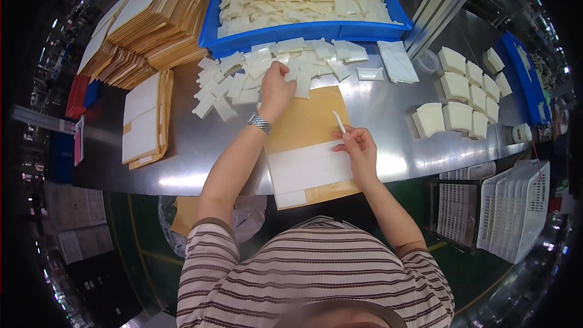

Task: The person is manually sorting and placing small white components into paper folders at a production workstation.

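My left hand (279, 92), with a metal watch at its wrist, reaches into a loose pile of flat white packets (226, 88). Its fingers are curled down among them; what they pinch, if anything, is hidden. One white packet (302, 85) lies right beside the thumb. In my right hand (359, 153) a thin white packet (338, 123) stands on edge, pinched between thumb and fingers. Beneath both hands lies a brown paper envelope (297, 124) with a white label (311, 166), its lower end jutting past the table edge.
Behind the pile stands a blue tray (303, 31) heaped with similar packets. Stacked brown envelopes (161, 18) and a smaller bundle (143, 118) occupy the left. A folded white bag (398, 61), a metal post (446, 6) and several off-white stacks (456, 115) are right. White crates (510, 212) stand below.
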A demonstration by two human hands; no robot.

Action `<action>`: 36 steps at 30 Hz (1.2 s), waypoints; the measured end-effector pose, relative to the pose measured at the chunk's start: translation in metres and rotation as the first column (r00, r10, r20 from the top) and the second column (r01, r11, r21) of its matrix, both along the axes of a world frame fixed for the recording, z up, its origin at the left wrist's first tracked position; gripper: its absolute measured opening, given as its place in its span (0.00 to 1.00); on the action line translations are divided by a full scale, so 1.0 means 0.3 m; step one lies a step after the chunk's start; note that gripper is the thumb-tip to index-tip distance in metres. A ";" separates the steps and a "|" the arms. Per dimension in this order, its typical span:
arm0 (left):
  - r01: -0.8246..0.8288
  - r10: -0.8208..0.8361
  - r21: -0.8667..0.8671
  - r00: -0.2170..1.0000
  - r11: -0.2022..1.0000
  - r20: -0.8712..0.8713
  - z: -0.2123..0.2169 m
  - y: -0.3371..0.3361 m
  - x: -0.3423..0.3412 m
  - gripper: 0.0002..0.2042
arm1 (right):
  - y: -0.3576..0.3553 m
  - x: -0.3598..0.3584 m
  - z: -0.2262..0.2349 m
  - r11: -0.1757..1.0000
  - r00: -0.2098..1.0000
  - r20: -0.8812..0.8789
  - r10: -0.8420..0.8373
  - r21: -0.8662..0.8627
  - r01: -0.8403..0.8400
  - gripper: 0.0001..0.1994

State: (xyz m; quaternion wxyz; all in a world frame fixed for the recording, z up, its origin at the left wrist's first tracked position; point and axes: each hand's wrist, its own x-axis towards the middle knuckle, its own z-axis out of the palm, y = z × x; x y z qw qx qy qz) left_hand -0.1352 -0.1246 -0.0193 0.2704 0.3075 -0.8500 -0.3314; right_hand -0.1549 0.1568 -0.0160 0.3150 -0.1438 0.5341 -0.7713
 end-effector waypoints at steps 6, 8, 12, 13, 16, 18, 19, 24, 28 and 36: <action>0.189 -0.221 -0.144 0.940 0.972 -0.260 0.156 0.196 0.246 0.14 | 0.016 0.003 -0.017 0.999 0.997 -0.059 -0.041 -0.012 0.040 0.05; 0.284 -0.327 -0.232 0.928 0.930 -0.176 0.143 0.271 0.365 0.14 | 0.020 0.000 -0.018 0.999 0.998 -0.041 -0.041 -0.012 0.040 0.05; 0.496 -0.513 -0.161 0.855 0.853 -0.080 0.077 0.391 0.520 0.17 | 0.020 0.001 -0.011 1.000 0.998 -0.058 0.002 -0.005 -0.003 0.05; 0.529 -0.535 -0.095 0.843 0.843 -0.055 0.072 0.403 0.548 0.20 | 0.022 0.002 -0.005 0.999 0.996 -0.089 0.027 0.023 -0.025 0.06; 0.499 -0.502 -0.060 0.863 0.864 -0.053 0.056 0.421 0.577 0.24 | 0.019 0.014 -0.004 0.994 0.982 -0.161 0.096 0.063 -0.087 0.09; 0.490 -0.492 -0.053 0.869 0.870 -0.047 0.038 0.420 0.578 0.26 | 0.021 0.018 -0.010 0.990 0.969 -0.206 0.135 0.073 -0.123 0.11; 0.460 -0.461 -0.030 0.886 0.887 -0.045 0.036 0.423 0.573 0.26 | 0.026 0.016 -0.020 0.979 0.937 -0.294 0.190 0.134 -0.156 0.13; 0.424 -0.416 0.093 0.905 0.901 -0.087 0.040 0.407 0.576 0.25 | 0.029 0.002 0.021 0.930 0.780 -0.520 0.347 0.295 -0.218 0.15; 0.491 -0.476 0.149 0.871 0.858 -0.124 0.040 0.390 0.575 0.26 | 0.027 -0.002 0.051 0.916 0.539 -0.742 0.399 0.348 -0.200 0.14; 0.492 -0.473 0.245 0.871 0.836 -0.134 0.000 0.397 0.580 0.31 | 0.029 0.001 0.049 0.915 0.408 -0.819 0.403 0.359 -0.183 0.14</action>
